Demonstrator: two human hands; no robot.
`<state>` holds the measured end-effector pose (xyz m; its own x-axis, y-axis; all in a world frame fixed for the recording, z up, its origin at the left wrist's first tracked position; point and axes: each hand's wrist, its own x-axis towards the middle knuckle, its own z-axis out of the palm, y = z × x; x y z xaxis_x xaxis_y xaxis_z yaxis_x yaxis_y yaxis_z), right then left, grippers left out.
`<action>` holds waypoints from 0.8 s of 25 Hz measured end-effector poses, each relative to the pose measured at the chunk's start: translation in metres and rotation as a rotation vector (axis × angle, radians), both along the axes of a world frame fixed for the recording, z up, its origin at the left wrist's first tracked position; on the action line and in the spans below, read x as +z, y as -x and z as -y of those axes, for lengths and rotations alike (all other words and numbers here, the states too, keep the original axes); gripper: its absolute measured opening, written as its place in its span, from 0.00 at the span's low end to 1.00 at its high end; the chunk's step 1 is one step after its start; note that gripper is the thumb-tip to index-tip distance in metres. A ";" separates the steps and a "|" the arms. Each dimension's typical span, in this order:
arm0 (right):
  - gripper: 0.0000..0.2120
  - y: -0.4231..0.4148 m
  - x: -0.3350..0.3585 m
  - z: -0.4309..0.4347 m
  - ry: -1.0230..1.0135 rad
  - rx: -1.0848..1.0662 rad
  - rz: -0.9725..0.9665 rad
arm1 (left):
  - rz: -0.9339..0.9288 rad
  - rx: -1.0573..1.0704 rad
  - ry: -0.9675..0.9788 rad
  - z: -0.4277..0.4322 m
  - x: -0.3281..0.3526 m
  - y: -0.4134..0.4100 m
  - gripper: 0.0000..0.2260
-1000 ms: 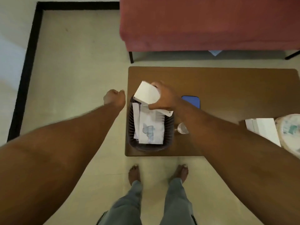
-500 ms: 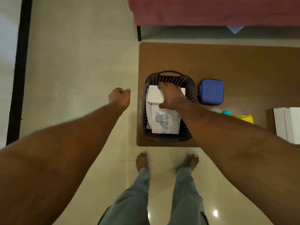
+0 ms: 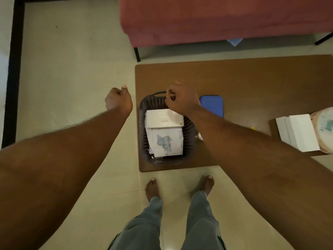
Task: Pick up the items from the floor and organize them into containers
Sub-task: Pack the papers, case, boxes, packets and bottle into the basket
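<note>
A dark slatted basket (image 3: 143, 112) stands on the near left corner of the low brown table (image 3: 252, 78). Inside it a small white box (image 3: 163, 118) lies on top of a larger white packet with a blue print (image 3: 165, 141). My right hand (image 3: 181, 100) hovers above the basket's far end with its fingers curled and holds nothing. My left hand (image 3: 118, 100) hangs over the floor left of the table, curled into a loose fist, also holding nothing.
A blue zip case (image 3: 212, 105) lies right of the basket. A white box (image 3: 297, 134) and a round patterned container (image 3: 324, 129) sit at the table's right end. A red sofa (image 3: 216, 18) stands behind. My bare feet (image 3: 153, 188) stand at the table's near edge.
My right hand let go of the small white box, which now lies in the basket, and lifted away toward the basket's far end. My left hand stayed beside the table.
</note>
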<state>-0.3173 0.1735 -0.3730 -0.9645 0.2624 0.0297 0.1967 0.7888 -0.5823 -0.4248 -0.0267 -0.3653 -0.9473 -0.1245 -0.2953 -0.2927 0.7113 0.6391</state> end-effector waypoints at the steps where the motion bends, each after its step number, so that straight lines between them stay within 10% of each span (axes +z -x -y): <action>1: 0.03 -0.003 0.016 -0.018 0.002 -0.072 -0.001 | -0.031 -0.007 -0.023 -0.017 0.011 -0.002 0.18; 9: 0.10 -0.149 0.032 -0.200 -0.012 -0.539 0.085 | -0.077 -0.325 -0.150 -0.207 0.037 -0.082 0.12; 20: 0.52 -0.358 -0.048 -0.358 -0.040 -1.003 0.669 | 0.180 -0.662 -0.177 -0.432 -0.049 -0.231 0.16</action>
